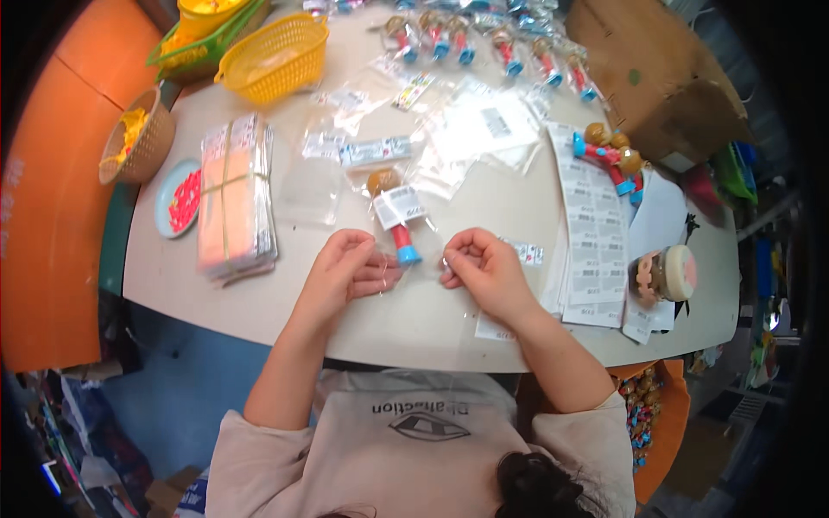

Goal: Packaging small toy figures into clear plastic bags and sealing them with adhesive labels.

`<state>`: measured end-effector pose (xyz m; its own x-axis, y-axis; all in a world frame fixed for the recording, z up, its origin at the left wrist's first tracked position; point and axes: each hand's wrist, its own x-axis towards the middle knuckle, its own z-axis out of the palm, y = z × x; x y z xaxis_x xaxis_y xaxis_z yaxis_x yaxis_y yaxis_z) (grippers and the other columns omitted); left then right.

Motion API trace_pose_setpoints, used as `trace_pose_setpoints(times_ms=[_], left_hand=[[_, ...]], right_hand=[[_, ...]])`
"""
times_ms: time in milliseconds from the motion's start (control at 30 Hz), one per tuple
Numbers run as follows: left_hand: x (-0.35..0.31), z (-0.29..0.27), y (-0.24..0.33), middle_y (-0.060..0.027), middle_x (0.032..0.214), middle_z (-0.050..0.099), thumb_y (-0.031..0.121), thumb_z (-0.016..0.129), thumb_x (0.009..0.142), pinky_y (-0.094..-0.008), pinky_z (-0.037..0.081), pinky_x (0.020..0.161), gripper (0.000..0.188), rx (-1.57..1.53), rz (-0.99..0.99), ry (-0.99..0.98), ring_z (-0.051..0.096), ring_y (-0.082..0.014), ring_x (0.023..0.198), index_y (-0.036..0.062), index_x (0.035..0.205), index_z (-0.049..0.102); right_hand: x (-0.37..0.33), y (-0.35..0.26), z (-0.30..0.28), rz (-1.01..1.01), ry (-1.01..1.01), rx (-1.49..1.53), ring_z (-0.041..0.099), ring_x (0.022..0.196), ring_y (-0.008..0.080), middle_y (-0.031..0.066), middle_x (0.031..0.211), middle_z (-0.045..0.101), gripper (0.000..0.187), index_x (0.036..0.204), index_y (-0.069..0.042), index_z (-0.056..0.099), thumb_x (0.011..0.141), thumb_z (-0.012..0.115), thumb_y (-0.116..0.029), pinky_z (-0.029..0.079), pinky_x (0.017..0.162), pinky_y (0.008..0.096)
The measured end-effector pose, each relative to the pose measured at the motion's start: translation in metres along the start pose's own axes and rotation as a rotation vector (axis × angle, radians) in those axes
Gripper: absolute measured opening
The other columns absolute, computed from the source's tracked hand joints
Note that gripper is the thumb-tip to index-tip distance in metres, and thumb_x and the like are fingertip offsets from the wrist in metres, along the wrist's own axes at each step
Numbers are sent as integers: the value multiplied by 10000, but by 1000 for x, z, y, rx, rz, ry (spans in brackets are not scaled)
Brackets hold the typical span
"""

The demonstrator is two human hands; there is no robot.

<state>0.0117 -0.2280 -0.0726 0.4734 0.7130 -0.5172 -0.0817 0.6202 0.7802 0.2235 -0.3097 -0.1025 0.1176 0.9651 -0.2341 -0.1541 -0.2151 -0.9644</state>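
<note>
A small toy (pixel 402 238) with a brown ball top, red stem and blue base lies in a clear plastic bag (pixel 429 226) in front of me. A white printed label (pixel 399 206) covers part of it. My left hand (pixel 352 264) holds the bag's near left side, its thumb bent in and its fingers reaching under the film beside the blue base. On the other side, my right hand (pixel 482 269) pinches the bag's near right corner between thumb and fingertips. The film's exact edges are hard to make out.
Clear bags (pixel 484 129) and several bagged toys (pixel 505 52) cover the far side. Left are a banded stack of packets (pixel 235 194), a plate (pixel 164 200) of small pink pieces and a yellow basket (pixel 276 65). Right are label sheets (pixel 596 250), unbagged toys (pixel 617 158) and a jar (pixel 669 274).
</note>
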Motion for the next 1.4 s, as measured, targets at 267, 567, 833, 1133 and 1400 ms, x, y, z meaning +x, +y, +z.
trace_pose_setpoints(times_ms=[267,567,833,1133,1400], left_hand=[[-3,10,-1,-119,833,646,13,659,833,-252,530,630,550,208,152,-60,620,-130,717,-20,1274,332],[6,7,1,-65,821,624,0,651,831,-220,492,575,427,196,199,-21,593,-98,661,8,1190,419],[37,19,107,-37,771,607,46,619,781,-245,457,583,160,703,825,265,586,-115,680,0,927,572],[106,87,65,-139,856,647,146,664,753,-434,517,692,191,2157,628,-112,647,-324,854,40,901,607],[96,55,89,-182,940,650,403,692,801,-417,512,726,485,1295,811,179,639,-333,811,0,1046,580]], right_hand=[[-2,-8,-2,44,-5,99,639,713,107,77,864,627,129,1004,27,548,915,593,-56,548,620,220],[-4,-14,-4,33,6,123,642,721,108,75,861,628,133,1005,23,552,901,605,-42,546,618,226],[-6,-17,-9,-4,78,100,643,763,120,99,953,652,144,1041,19,541,924,566,-60,534,670,233],[-12,-24,-5,8,28,55,627,768,107,90,934,657,144,1029,17,564,923,568,-80,519,668,229],[-14,-26,-4,38,32,77,621,760,102,85,923,662,148,1035,14,566,921,577,-79,513,673,223]])
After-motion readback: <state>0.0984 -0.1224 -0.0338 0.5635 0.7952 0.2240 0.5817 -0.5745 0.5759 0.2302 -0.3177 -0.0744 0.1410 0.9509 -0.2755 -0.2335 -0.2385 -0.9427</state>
